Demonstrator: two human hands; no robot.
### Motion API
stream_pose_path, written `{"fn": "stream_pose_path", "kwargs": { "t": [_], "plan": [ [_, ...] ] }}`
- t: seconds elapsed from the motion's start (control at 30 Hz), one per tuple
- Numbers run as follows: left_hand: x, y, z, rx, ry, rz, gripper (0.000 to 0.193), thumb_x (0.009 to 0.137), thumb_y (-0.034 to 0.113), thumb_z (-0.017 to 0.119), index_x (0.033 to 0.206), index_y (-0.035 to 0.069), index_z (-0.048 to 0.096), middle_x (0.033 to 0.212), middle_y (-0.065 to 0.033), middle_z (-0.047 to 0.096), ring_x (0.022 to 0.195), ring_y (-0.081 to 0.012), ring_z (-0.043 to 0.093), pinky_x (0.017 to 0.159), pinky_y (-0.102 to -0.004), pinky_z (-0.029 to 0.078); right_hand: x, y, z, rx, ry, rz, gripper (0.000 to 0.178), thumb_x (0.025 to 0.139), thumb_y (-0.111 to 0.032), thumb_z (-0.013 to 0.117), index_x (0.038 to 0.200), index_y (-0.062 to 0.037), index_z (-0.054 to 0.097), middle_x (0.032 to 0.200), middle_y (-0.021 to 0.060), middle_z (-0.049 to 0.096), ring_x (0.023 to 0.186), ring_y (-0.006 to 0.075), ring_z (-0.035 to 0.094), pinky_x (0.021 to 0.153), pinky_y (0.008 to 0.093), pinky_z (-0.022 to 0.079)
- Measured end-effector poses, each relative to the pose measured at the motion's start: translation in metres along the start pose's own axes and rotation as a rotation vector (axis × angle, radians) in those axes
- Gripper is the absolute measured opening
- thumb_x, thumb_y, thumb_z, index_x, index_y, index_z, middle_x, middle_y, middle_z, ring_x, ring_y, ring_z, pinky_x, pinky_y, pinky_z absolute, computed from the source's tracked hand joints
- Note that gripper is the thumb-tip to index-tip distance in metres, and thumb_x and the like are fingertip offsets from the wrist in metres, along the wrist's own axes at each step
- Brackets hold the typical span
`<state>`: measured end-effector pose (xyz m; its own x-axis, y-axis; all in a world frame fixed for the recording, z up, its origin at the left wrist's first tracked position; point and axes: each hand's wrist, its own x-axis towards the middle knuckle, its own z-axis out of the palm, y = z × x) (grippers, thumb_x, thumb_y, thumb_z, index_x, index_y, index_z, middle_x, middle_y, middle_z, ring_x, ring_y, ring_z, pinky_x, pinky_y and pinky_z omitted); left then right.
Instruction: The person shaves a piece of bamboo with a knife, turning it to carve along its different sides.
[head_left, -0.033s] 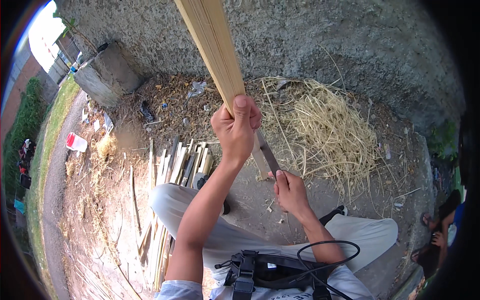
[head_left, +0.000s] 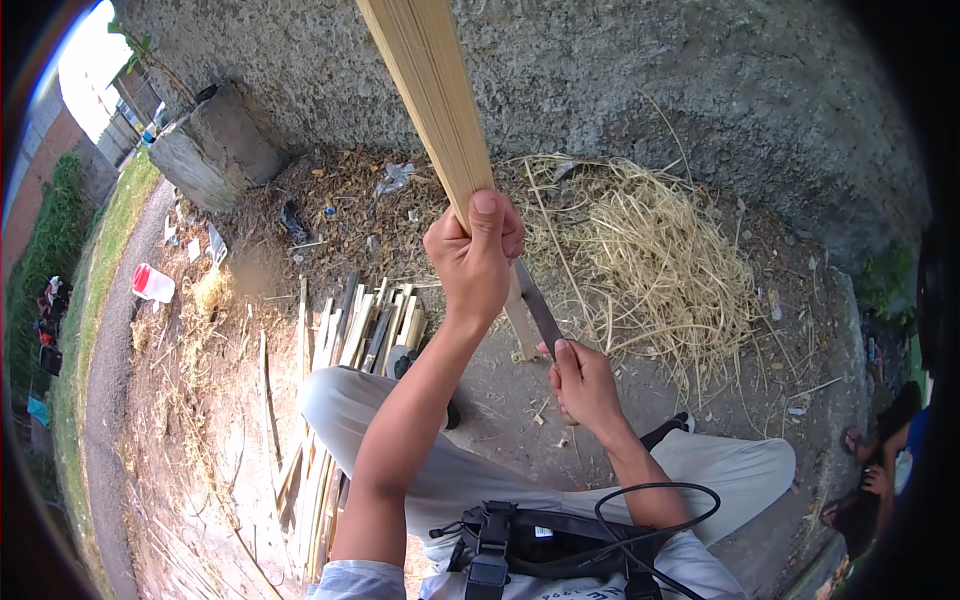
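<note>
My left hand (head_left: 478,255) is closed around a long pale bamboo slat (head_left: 435,95), with the thumb laid along its face. The slat rises past the top edge of the view, and its lower end shows below the fist, near the ground. In my right hand (head_left: 585,385) is a knife, its dark blade (head_left: 541,310) pointing up and left beside the lower part of the slat. The fist hides the blade's tip, so I cannot tell whether the blade touches the slat.
Beyond my right hand lies a heap of pale shavings (head_left: 675,265). Split bamboo pieces (head_left: 375,325) are piled by my left knee. A rough grey wall (head_left: 620,80) stands ahead. A red and white plastic container (head_left: 153,284) lies left; another person (head_left: 885,470) sits at far right.
Almost nothing differs; the slat's upper part sits very slightly farther right. Both hands keep their grip.
</note>
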<state>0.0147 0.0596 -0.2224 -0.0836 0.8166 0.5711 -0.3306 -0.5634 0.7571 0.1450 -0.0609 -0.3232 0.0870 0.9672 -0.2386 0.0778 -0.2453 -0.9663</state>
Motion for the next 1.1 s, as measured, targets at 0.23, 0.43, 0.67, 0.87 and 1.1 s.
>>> {"fn": "stream_pose_path", "kwargs": {
  "t": [0.23, 0.43, 0.67, 0.87, 1.1],
  "plan": [
    [-0.002, -0.001, 0.004, 0.002, -0.009, 0.018, 0.058, 0.100, 0.052, 0.052, 0.074, 0.000, 0.052, 0.056, 0.0002, 0.042, 0.048, -0.0080, 0.039, 0.045, -0.0253, 0.031, 0.001, -0.003, 0.003, -0.171, 0.033, -0.207, 0.033, 0.106, -0.020, 0.044, 0.110, 0.0027, 0.067, 0.058, 0.0031, 0.054, 0.047, 0.0085, 0.050, 0.046, 0.0296, 0.039],
    [-0.005, -0.001, 0.005, -0.005, -0.018, 0.024, 0.058, 0.101, 0.051, 0.052, 0.074, 0.000, 0.052, 0.056, -0.0001, 0.043, 0.048, -0.0083, 0.039, 0.045, -0.0250, 0.031, -0.001, 0.003, 0.005, -0.145, 0.056, -0.254, 0.030, 0.105, -0.018, 0.047, 0.108, 0.0033, 0.067, 0.054, 0.0033, 0.051, 0.046, 0.0107, 0.050, 0.046, 0.0305, 0.039],
    [-0.003, 0.001, 0.002, 0.031, 0.015, 0.060, 0.058, 0.100, 0.054, 0.051, 0.076, 0.001, 0.051, 0.057, -0.0012, 0.043, 0.049, -0.0087, 0.040, 0.046, -0.0245, 0.032, 0.004, 0.011, 0.013, -0.315, 0.089, -0.297, 0.027, 0.104, -0.017, 0.049, 0.106, 0.0029, 0.067, 0.051, 0.0079, 0.047, 0.043, 0.0136, 0.047, 0.045, 0.0331, 0.035],
    [-0.007, 0.003, 0.002, 0.018, -0.012, 0.020, 0.057, 0.100, 0.054, 0.052, 0.077, 0.001, 0.051, 0.058, -0.0017, 0.044, 0.049, -0.0088, 0.041, 0.045, -0.0255, 0.033, 0.004, 0.029, 0.016, -0.236, 0.135, -0.439, 0.027, 0.104, -0.017, 0.047, 0.107, 0.0009, 0.067, 0.054, 0.0085, 0.051, 0.045, 0.0173, 0.050, 0.048, 0.0332, 0.039],
    [-0.003, 0.004, -0.005, 0.006, -0.005, 0.016, 0.058, 0.099, 0.056, 0.051, 0.078, 0.002, 0.050, 0.058, -0.0025, 0.045, 0.048, -0.0094, 0.042, 0.045, -0.0254, 0.034, 0.020, 0.057, 0.011, -0.345, 0.072, -0.154, 0.031, 0.104, -0.020, 0.047, 0.099, 0.0011, 0.068, 0.059, 0.0180, 0.059, 0.053, 0.0327, 0.062, 0.052, 0.0430, 0.043]
  ]
}}
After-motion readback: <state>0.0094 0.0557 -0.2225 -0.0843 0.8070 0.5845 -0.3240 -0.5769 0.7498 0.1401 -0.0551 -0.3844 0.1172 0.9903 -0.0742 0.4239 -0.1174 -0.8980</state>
